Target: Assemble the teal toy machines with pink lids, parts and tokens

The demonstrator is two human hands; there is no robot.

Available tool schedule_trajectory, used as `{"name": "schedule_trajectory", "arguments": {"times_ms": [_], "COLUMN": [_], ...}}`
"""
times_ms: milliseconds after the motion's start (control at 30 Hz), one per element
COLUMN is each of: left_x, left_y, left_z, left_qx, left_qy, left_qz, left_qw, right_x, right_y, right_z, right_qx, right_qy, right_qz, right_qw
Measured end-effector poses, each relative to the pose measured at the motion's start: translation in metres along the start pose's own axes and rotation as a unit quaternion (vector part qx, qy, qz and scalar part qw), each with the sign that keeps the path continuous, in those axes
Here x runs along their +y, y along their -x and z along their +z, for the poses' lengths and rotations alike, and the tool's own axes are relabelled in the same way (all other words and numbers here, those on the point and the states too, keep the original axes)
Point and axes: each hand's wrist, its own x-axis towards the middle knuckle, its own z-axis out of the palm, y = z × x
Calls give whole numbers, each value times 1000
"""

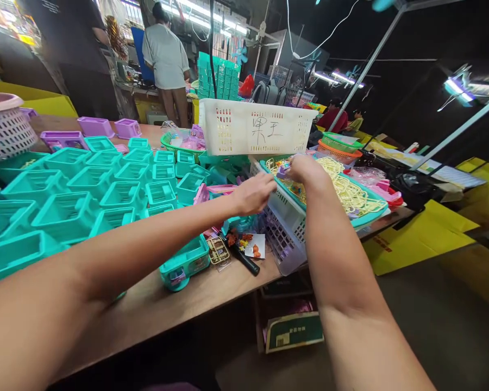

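My left hand reaches out over the desk, fingers curled loosely, nothing visible in it — I cannot tell whether it grips anything. My right hand rests at the near edge of the teal tray of yellow plastic pieces, fingers pinched on a small purple piece. The tray sits atop a white slotted basket. Rows of teal boxes fill the desk to the left; a white crate stands behind.
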Motion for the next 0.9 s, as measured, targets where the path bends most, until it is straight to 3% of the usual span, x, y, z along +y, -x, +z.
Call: {"name": "schedule_trajectory", "arguments": {"times_ms": [100,167,233,333,400,433,500,600,700,800,900], "left_x": [7,7,4,2,1,-1,-5,-13,-15,-9,0], "left_y": [38,50,48,20,-8,-23,-51,-79,-83,-62,-20], "left_z": [15,24,27,19,10,7,3,-2,-8,-14,-13], "left_qx": [-90,-123,-105,37,142,171,170,143,133,120,81], "left_qy": [6,10,7,48,105,127,149,177,206,228,223], "left_qz": [116,119,97,-23,-161,-220,-279,-270,-231,-209,-163], "left_qw": [989,985,990,998,971,952,933,936,941,943,958], "right_x": [-5,-14,-22,-28,-25,-22,-15,-5,0,-3,-11], "right_y": [3,5,7,7,4,2,-2,-7,-11,-13,-6], "right_z": [-1,0,3,9,12,12,10,6,4,-1,-14], "right_qx": [39,51,37,5,0,3,17,55,101,126,137], "right_qy": [-18,-31,-37,-47,-56,-62,-80,-119,-160,-199,-268], "right_qz": [78,92,76,55,58,60,61,59,66,68,50], "right_qw": [996,994,996,997,997,996,995,990,980,969,952]}}
